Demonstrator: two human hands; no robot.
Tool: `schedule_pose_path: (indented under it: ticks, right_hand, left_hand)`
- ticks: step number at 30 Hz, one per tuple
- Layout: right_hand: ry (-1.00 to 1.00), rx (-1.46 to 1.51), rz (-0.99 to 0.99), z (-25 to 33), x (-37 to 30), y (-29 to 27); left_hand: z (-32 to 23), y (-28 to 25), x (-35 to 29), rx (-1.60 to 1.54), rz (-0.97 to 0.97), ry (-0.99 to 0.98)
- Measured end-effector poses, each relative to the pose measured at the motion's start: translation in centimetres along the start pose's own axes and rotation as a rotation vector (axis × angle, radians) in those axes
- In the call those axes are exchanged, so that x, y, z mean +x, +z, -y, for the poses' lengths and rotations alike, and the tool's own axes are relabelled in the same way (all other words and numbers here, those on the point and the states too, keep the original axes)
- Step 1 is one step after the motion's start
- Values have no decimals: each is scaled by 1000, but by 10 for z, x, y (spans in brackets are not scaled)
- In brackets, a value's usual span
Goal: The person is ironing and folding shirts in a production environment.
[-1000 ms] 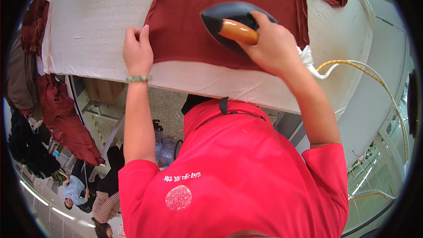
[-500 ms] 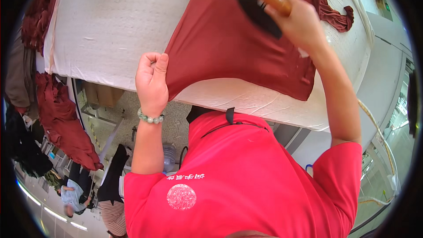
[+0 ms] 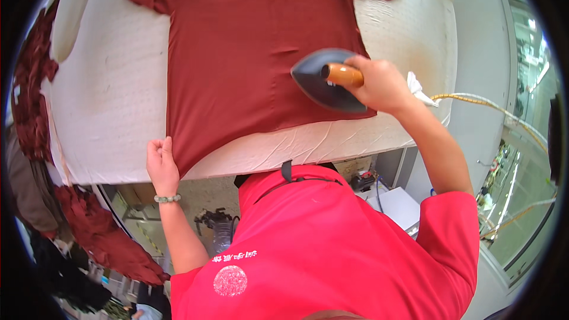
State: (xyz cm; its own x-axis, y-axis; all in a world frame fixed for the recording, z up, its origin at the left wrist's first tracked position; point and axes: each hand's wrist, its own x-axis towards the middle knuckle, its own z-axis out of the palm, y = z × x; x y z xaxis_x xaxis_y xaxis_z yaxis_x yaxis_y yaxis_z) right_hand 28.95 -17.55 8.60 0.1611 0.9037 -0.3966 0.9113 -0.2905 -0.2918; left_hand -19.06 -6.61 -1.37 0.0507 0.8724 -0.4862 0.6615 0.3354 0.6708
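Note:
A dark red top lies spread on a white padded table, its hem toward me and its sleeves toward the far side. My left hand pinches the hem's left corner at the table's near edge, pulling the cloth to a point. In my right hand is the orange-brown handle of a dark grey iron. The iron is over the lower right part of the top, its tip pointing left. Its underside is hidden, and a few creases run through the cloth beside it.
A yellowish cord and pale hose run right from near my right wrist, past a crumpled white cloth. More dark red garments hang off the left side. Under the table are a clear plastic bottle and a white box.
The iron has come nearer the hem, at the right side of the top. My left hand keeps its hold on the left corner. The view has shifted, showing more of the sleeves.

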Motion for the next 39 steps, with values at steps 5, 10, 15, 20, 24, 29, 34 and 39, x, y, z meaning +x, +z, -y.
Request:
schedule_pose_path:
  ticks: [5,10,15,20,24,29,34,39]
  right_hand:
    - [302,219,-482,-59,-44,18]
    - [727,261,-476,-167,-57,10]
    - [847,120,-357,-215,-66,16]
    - [419,-47,-922,-147,-106,54]
    - [868,622,-429,-89,-128,125]
    - [875,649,-563,-83,-128,152]
    - [850,705,-746,-81,-112,138]
    - [883,729,-670,-83,-111,141]
  left_hand:
    - [-61,22,26,417,-138,284]
    - [-183,102,70,97,160,776]
    - [-307,248,91,145,483,1310]
    - [-377,362,103,822,725,1688]
    - [-415,376,155,1113,285,1537]
    - [-423,360,182,1124,194,1881]
    - [-425,367,153,1141,601,1916]
    - [-447,372,146,1454,549,1897]
